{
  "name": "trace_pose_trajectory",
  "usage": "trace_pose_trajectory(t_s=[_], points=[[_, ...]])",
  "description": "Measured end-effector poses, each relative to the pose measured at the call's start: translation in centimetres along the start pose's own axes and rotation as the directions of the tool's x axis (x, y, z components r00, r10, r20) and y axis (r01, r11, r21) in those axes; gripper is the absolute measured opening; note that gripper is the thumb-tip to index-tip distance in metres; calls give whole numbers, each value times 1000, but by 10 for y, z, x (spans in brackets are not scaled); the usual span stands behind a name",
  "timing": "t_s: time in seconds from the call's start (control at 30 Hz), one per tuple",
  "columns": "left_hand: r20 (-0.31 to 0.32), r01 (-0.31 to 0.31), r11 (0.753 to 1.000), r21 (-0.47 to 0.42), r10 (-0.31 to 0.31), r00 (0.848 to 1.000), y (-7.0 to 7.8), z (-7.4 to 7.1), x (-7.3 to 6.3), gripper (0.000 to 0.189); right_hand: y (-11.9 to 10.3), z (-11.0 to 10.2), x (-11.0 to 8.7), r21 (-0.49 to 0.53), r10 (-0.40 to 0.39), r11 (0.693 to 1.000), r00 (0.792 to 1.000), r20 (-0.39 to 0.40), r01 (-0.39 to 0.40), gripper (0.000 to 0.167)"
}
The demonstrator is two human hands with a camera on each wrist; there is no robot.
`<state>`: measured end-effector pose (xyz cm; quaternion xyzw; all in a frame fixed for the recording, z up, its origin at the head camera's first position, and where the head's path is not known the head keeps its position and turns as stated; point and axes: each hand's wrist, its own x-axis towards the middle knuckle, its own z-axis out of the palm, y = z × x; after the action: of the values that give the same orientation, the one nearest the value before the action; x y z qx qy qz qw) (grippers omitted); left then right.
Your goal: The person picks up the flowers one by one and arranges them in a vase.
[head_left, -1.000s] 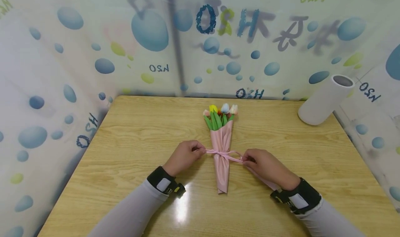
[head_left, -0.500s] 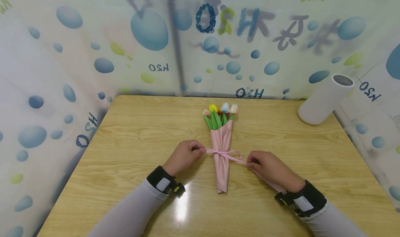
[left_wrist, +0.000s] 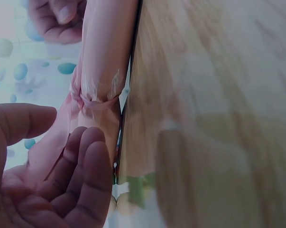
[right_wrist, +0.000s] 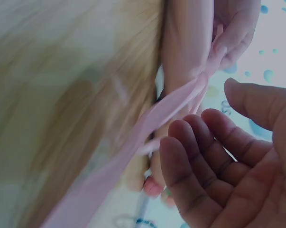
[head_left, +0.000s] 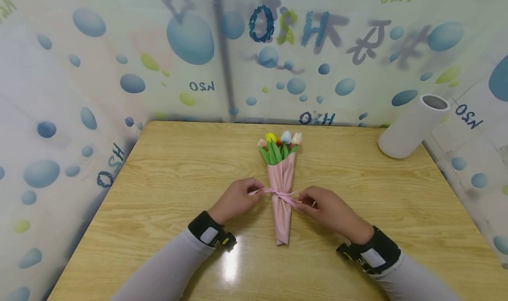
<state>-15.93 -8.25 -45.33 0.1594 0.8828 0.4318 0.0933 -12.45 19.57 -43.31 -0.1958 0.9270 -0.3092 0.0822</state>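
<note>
Shifted since half a second ago: right hand (head_left: 327, 208), back in from the side and now just beside the knot; left hand (head_left: 237, 199) and bouquet hold the places we noted before. We list one bouquet (head_left: 282, 177), lying mid-table between the two hands, flower end away from the person, pink wrapper tapering toward them. One pink ribbon (head_left: 284, 197), knotted round the wrapper's waist; its left tail we find pinched between the left thumb and fingers. Right hand: thumb and fingertips a narrow gap apart, near the ribbon; the close view is blurred, so we cannot tell whether they touch it. Flowers, we count yellow (head_left: 270, 137), pale blue (head_left: 285, 137) and pale pink (head_left: 296, 138) among them, with green leaves (head_left: 275, 153). Also entered: one wooden table (head_left: 178, 168); one white vase (head_left: 410, 129), standing at its far right corner.
</note>
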Motion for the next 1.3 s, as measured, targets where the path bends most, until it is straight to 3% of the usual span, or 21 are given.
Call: trace_pose_trajectory(t_s=[0.1, 0.3, 0.7, 1.3], points=[[-7, -2, 1000, 4, 2, 1000, 2, 1, 1, 10, -9, 4, 6, -3, -40, 999, 999, -9, 40, 8], [-24, -27, 1000, 16, 27, 999, 9, 2, 3, 9, -20, 14, 17, 10, -22, 1000, 1000, -2, 22, 7], [-38, -52, 998, 37, 53, 998, 14, 3, 3, 9, -19, 24, 21, 6, -15, 1000, 999, -36, 15, 7], [-44, 27, 999, 25, -26, 999, 8, -8, -9, 6, -19, 24, 18, 36, 17, 999, 999, -30, -16, 4]])
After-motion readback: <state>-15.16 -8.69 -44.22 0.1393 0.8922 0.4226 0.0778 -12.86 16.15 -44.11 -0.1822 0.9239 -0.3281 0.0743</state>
